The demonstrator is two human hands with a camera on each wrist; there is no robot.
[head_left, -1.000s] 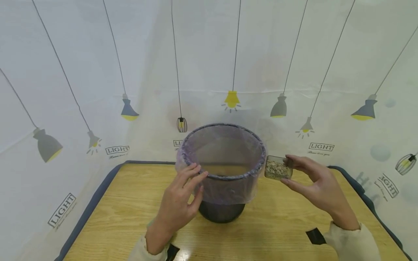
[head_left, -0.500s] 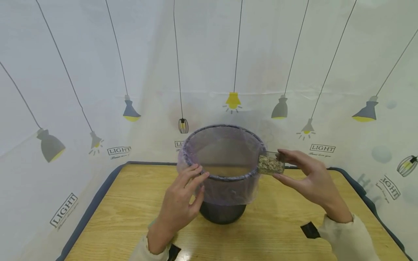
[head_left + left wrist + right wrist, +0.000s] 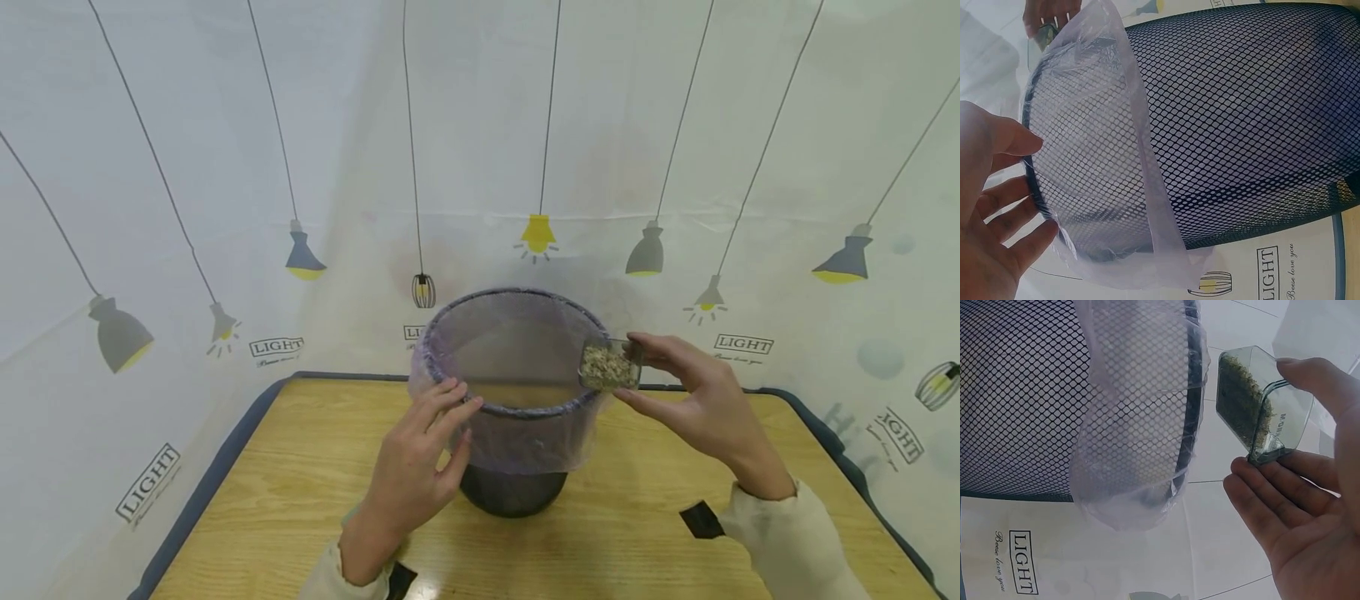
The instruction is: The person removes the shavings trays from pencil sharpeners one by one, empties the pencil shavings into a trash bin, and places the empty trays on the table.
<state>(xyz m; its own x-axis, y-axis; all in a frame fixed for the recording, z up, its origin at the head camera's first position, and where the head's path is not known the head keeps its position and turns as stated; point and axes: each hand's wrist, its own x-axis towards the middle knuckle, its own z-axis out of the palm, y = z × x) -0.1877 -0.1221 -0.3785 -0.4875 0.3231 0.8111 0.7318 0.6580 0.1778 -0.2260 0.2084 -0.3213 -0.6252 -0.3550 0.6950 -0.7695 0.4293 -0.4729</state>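
Observation:
A mesh wastebasket [image 3: 512,492] stands upright on the table, its rim covered by a thin pale purple bin liner [image 3: 517,446]. The fingers of my left hand [image 3: 420,454] rest on the rim's near left side, fairly straight; in the left wrist view the thumb [image 3: 1019,139] lies on the outer side. My right hand [image 3: 697,400] pinches a small clear box [image 3: 611,367] between thumb and fingers. Pale greenish-brown crumbly bits [image 3: 1247,394] lie inside it. In the head view the box overlaps the wastebasket's right rim; in the right wrist view it is above the rim, apart from it.
The wooden table [image 3: 270,492] has a dark blue edge. A white sheet [image 3: 480,150] printed with hanging lamps encloses it at the back and sides. Black straps or tabs [image 3: 702,520] show at both sleeves.
My right hand has moved left and slightly up with the clear box, from beside the wastebasket to over its right rim in the head view. My left hand has stayed on the rim.

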